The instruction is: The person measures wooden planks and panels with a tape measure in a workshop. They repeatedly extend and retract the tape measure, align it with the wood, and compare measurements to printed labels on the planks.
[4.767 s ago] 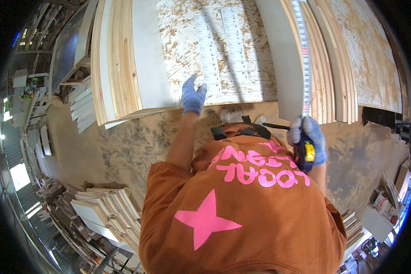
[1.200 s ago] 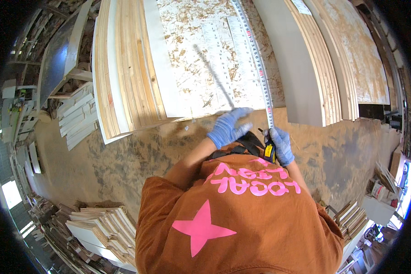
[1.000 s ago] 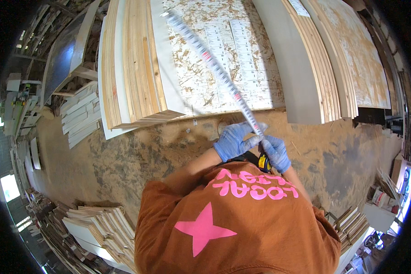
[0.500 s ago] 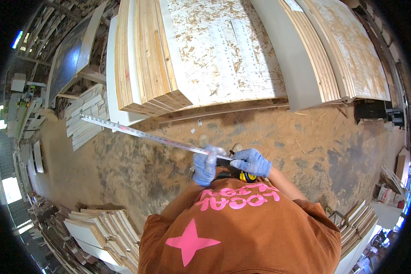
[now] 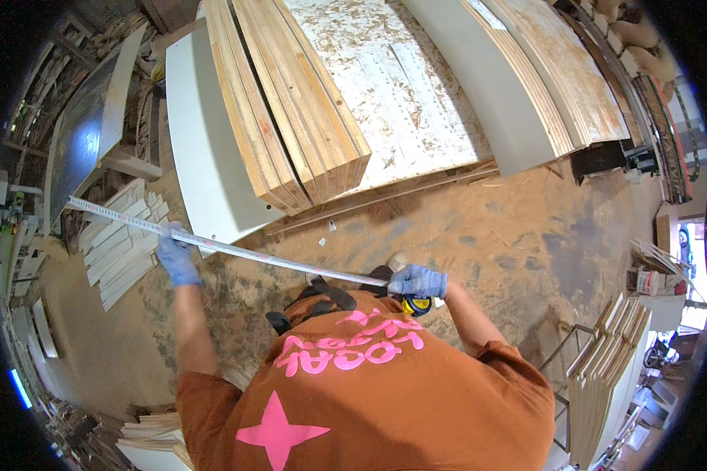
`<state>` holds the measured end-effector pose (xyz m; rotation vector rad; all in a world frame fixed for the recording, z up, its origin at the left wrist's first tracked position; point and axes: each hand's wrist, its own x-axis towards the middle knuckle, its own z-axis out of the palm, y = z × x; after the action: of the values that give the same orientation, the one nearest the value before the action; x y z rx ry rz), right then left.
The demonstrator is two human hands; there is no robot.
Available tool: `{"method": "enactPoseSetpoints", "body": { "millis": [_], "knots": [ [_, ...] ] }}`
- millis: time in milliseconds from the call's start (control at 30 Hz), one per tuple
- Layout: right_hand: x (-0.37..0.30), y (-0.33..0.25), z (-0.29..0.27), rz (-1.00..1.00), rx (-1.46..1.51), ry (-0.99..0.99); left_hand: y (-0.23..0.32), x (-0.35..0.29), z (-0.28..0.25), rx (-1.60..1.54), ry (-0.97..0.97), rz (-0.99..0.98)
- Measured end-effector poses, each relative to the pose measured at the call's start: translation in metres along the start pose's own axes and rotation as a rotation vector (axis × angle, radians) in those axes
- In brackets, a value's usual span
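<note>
A tape measure is pulled out across my front, its pale metal blade (image 5: pixel 259 257) running from right to far left with the free end in the air. My right hand (image 5: pixel 419 281), in a blue-grey glove, is closed around the yellow and black tape case (image 5: pixel 416 304) near my waist. Out to the left, my gloved left hand (image 5: pixel 181 261) grips the blade partway along, fingers closed on it. Beyond the blade lies a stack of light wooden boards (image 5: pixel 306 118) on edge, beside a white panel (image 5: pixel 204 149).
A worn white-and-brown sheet surface (image 5: pixel 401 86) carries the boards, and more panels (image 5: pixel 511 86) lean at its right. White strips (image 5: pixel 126 243) lie piled on the dusty floor (image 5: pixel 511 235) at left. Stacked boards (image 5: pixel 605 353) stand at the lower right.
My left hand has slid far left along the blade, away from my right hand. The blade's end has moved left, and my view has turned. The right hand still holds the case.
</note>
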<state>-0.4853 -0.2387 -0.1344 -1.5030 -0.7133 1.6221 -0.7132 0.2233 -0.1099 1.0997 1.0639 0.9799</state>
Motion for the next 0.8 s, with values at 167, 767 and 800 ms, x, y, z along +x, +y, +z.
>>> {"method": "enactPoseSetpoints", "body": {
  "millis": [167, 767, 800],
  "knots": [
    [-0.024, 0.037, 0.027, 0.118, 0.177, 0.13, -0.016, 0.141, -0.047, 0.146, 0.055, -0.093],
    [0.074, -0.011, 0.11, 0.122, 0.451, 0.474, -0.068, 0.121, 0.016, 1.053, -0.14, 0.255],
    [0.085, -0.018, 0.118, 0.11, 0.485, 0.492, -0.063, 0.117, 0.015, 1.042, -0.139, 0.275]
  ]
}}
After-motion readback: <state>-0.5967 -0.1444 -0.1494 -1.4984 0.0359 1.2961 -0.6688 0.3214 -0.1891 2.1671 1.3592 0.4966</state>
